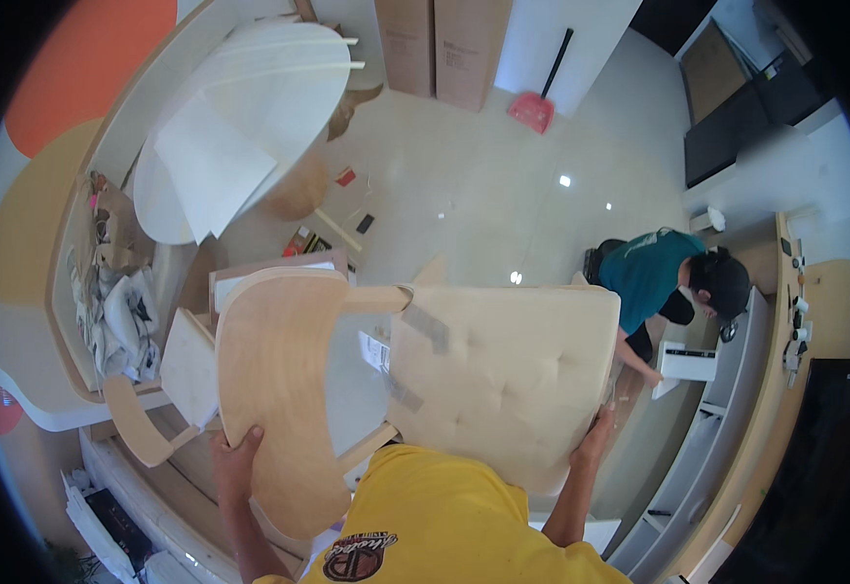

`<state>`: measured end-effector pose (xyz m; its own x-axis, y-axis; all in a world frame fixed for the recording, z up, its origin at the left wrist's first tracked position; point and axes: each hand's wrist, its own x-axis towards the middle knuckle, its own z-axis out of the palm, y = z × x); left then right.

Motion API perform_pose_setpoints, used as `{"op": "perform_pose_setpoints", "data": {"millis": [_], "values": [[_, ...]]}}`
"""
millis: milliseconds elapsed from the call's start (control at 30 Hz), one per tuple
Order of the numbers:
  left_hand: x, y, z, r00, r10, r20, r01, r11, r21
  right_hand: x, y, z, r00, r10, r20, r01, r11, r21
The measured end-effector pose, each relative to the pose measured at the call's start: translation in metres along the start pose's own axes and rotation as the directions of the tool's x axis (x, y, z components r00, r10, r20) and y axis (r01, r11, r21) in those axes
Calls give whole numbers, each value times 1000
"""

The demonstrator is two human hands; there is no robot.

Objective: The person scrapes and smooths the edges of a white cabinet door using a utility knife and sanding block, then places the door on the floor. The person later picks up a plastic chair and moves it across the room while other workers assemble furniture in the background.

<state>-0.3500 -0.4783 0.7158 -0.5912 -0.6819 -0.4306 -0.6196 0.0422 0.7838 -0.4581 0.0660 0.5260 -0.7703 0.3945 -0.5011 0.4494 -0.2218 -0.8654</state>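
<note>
- Chair (367,380) held up off the floor in front of the person, tipped on its side; curved pale wooden backrest (274,389) to the left, cream tufted seat cushion (508,375) to the right.
- Left hand (237,457) gripping the lower edge of the backrest, fingers curled over the rim.
- Right hand (595,438) pressed against the right lower edge of the cushion, fingers spread on its side; hands well apart, one at each end of the chair.
- Strips of tape (428,328) on the cushion near where it meets the wooden frame.
- Yellow shirt (444,516) fills the lower middle of the view.
- Round white tabletop (250,117) leaning upper left, beside a curved counter (65,321) piled with crumpled paper.
- Cardboard boxes (444,44) stand against the far wall; a red dustpan (532,109) rests just beside them.
- Another person in a teal shirt (647,273) bends at the right, hand on a white box (688,363) near grey shelves (727,428).
</note>
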Motion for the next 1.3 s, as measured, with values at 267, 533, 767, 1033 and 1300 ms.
{"op": "perform_pose_setpoints", "data": {"millis": [267, 533, 767, 1033, 1300], "values": [[90, 98, 83, 994, 107, 10, -107, 994, -10, 161, -42, 98, 992, -83, 91, 73, 992, 106], [149, 187, 214, 957, -85, -276, 46, 988, -145, 382, -196, 254, 947, -58, 317, 125, 973, -196], [155, 203, 282, 863, -350, -364, 193, 895, -403, 501, -293, 413, 856, 106, 505, 170, 866, -470], [241, 209, 349, 745, -518, -421, 169, 757, -631, 618, -293, 603, 718, 194, 669, 267, 811, -521], [297, 231, 407, 582, -712, -393, 285, 631, -721, 724, -243, 765, 595, 504, 626, 243, 631, -737]]}}
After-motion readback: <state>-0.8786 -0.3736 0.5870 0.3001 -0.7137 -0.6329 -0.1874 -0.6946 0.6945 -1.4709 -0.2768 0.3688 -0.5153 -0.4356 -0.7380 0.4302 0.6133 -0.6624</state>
